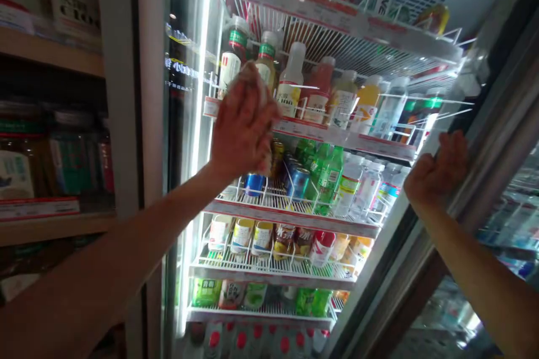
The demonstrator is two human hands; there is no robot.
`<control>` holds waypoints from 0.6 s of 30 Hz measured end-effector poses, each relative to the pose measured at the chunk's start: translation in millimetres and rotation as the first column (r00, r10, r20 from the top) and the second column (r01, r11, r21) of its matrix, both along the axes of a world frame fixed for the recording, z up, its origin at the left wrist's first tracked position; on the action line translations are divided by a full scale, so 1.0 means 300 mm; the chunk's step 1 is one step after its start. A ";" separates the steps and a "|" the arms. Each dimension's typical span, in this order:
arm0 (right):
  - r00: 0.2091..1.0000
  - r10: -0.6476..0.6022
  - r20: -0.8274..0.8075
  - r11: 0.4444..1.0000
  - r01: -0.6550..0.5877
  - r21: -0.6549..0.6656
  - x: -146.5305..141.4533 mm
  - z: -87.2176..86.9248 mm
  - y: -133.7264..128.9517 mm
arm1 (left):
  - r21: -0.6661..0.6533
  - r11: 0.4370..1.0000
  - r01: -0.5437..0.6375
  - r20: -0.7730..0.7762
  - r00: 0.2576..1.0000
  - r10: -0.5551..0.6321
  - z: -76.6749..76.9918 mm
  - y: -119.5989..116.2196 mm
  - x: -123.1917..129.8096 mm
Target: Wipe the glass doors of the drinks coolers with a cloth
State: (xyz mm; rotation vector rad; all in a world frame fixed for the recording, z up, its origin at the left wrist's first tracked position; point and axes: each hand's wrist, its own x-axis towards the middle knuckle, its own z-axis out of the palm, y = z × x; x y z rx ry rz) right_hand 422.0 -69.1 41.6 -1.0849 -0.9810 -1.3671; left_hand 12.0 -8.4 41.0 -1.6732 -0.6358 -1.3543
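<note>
My left hand (244, 123) is raised in front of the upper shelves of a lit drinks fridge. Its fingers press a pale crumpled cloth (266, 164), which sticks out beyond the fingertips and below the palm. Whether the cloth touches anything behind it, I cannot tell. At the right, my right hand (440, 165) has its fingers curled at the dark edge of the fridge door frame (421, 235). Behind my left hand, juice and tea bottles (290, 81) stand in a row on a wire shelf.
Lower shelves carry blue cans (298, 182), green bottles (329, 179) and cartons or cups of drinks. Red-capped bottles (241, 341) stand at the bottom. A bright light strip (196, 123) runs up the left side, beside another shelf unit (54, 53). White price rails (295, 216) edge the shelves.
</note>
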 end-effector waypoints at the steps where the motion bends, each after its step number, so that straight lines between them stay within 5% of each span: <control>1: 1.000 0.003 -0.004 1.000 -0.003 -0.002 -0.003 0.000 -0.002 | 0.051 0.998 0.021 -0.138 0.990 -0.014 -0.068 -0.016 0.045; 3: 1.000 0.006 -0.001 1.000 -0.006 0.001 -0.005 0.000 -0.003 | 0.113 0.993 0.031 -0.392 0.920 0.016 -0.201 -0.046 0.129; 5: 1.000 0.004 0.023 1.000 -0.004 0.002 -0.002 -0.001 -0.001 | 0.149 0.987 0.056 -0.536 0.843 0.033 -0.271 -0.058 0.163; 7: 0.998 -0.004 0.056 1.000 0.003 0.018 0.004 -0.004 0.002 | 0.140 0.989 0.040 -0.487 0.873 0.033 -0.247 -0.047 0.131; 11: 0.995 -0.020 0.097 0.998 0.014 0.058 0.004 -0.009 0.002 | 0.045 0.998 -0.054 -0.015 0.998 0.054 -0.077 -0.007 0.010; 13: 0.996 -0.021 0.082 0.999 0.017 0.047 -0.003 -0.008 -0.001 | 0.012 0.999 -0.047 0.050 0.998 0.046 -0.068 -0.010 0.010; 16: 0.998 -0.011 0.062 0.999 0.009 0.036 -0.015 -0.006 -0.004 | 0.045 0.999 -0.010 -0.253 0.967 0.021 -0.203 -0.052 0.089; 18: 0.997 -0.005 0.071 0.999 0.002 0.045 -0.019 -0.004 -0.004 | 0.100 0.995 0.022 -0.513 0.858 0.033 -0.305 -0.077 0.139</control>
